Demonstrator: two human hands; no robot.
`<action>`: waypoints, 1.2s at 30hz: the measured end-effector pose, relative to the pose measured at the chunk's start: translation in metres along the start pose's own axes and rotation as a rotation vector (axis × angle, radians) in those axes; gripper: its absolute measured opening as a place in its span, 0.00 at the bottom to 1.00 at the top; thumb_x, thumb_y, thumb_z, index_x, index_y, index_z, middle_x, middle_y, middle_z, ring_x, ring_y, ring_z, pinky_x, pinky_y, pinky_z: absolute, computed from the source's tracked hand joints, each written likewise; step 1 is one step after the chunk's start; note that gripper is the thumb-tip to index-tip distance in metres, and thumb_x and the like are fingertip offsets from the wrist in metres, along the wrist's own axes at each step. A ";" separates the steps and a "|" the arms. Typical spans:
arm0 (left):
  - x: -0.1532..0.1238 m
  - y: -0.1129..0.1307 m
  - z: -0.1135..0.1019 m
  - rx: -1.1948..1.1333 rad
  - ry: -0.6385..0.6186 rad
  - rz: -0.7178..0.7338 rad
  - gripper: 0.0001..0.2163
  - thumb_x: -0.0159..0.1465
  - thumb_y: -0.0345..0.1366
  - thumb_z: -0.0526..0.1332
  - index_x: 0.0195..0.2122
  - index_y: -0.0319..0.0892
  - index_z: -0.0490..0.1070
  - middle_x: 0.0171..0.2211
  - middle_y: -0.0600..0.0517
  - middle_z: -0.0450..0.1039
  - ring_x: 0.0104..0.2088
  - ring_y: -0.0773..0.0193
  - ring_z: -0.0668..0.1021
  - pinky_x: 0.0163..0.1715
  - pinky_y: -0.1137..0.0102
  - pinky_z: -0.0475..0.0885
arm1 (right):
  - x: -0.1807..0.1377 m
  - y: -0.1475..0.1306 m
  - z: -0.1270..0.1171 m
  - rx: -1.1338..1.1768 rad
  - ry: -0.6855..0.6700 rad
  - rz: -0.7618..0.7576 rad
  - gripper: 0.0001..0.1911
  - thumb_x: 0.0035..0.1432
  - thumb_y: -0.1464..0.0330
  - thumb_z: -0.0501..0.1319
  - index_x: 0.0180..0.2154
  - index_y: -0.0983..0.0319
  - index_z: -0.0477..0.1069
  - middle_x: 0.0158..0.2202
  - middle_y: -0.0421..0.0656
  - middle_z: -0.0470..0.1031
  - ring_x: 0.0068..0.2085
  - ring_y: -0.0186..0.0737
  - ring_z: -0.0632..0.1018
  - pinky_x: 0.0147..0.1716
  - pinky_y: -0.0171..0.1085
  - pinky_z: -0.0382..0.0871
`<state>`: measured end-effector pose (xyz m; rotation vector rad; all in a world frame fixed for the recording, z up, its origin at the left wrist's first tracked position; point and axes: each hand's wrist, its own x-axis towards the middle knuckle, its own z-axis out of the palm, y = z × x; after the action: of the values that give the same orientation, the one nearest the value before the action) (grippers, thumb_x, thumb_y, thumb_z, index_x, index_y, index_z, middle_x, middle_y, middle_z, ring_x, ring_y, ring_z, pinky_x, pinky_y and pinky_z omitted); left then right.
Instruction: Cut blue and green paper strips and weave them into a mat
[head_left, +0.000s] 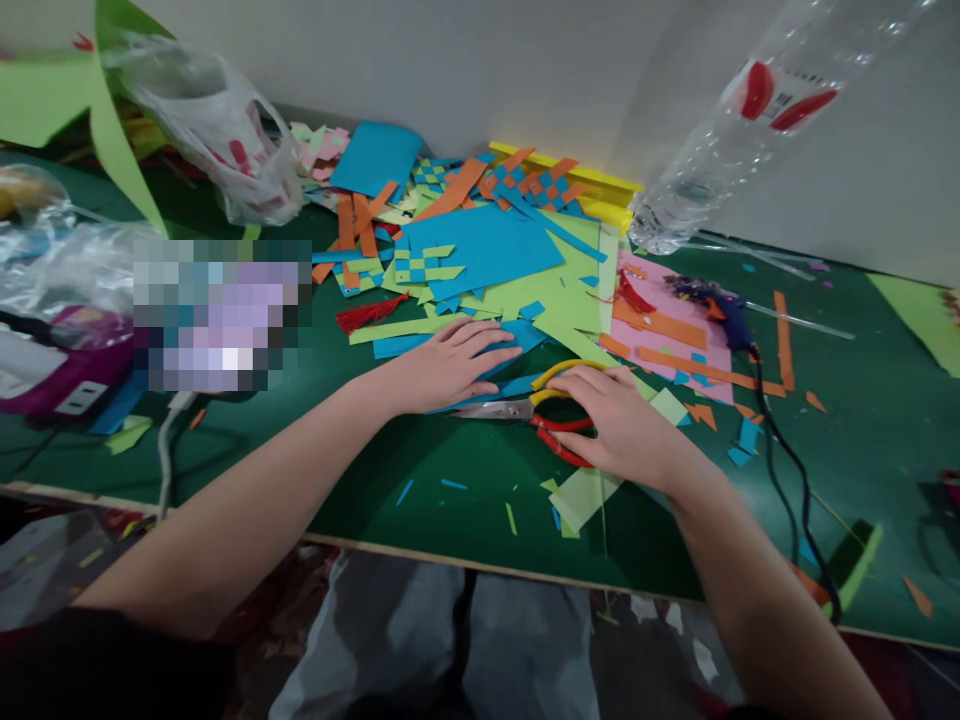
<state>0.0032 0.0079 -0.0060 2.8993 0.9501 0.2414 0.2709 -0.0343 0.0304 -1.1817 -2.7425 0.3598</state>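
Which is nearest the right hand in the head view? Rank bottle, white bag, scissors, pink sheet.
1. Scissors, in the right hand.
2. Pink sheet, beyond the hand, rightward.
3. Bottle, behind the sheet.
4. White bag, far left.

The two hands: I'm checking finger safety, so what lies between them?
Head view: scissor blades and blue paper lie between left hand and right hand.

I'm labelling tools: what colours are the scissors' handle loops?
One yellow loop, one red loop; best seen in the head view.

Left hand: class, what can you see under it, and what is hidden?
Blue paper shows at the edges of the left hand; whatever lies directly beneath the palm cannot be seen.
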 end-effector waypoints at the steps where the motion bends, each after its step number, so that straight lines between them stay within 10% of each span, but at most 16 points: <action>1: 0.000 0.000 0.000 -0.001 0.002 -0.001 0.25 0.72 0.44 0.49 0.67 0.42 0.53 0.67 0.44 0.55 0.68 0.54 0.54 0.67 0.57 0.47 | 0.000 0.000 0.000 0.001 0.000 0.003 0.19 0.60 0.61 0.62 0.51 0.60 0.66 0.51 0.50 0.74 0.52 0.52 0.74 0.51 0.51 0.64; 36: 0.000 0.000 0.000 -0.017 0.010 -0.001 0.25 0.72 0.45 0.50 0.68 0.44 0.53 0.68 0.45 0.55 0.69 0.55 0.55 0.68 0.55 0.48 | 0.007 -0.016 0.008 0.030 0.010 -0.039 0.19 0.61 0.62 0.62 0.51 0.62 0.65 0.50 0.50 0.74 0.53 0.52 0.74 0.50 0.50 0.64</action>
<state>0.0030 0.0078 -0.0063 2.8850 0.9464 0.2634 0.2535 -0.0415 0.0273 -1.1181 -2.7374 0.3889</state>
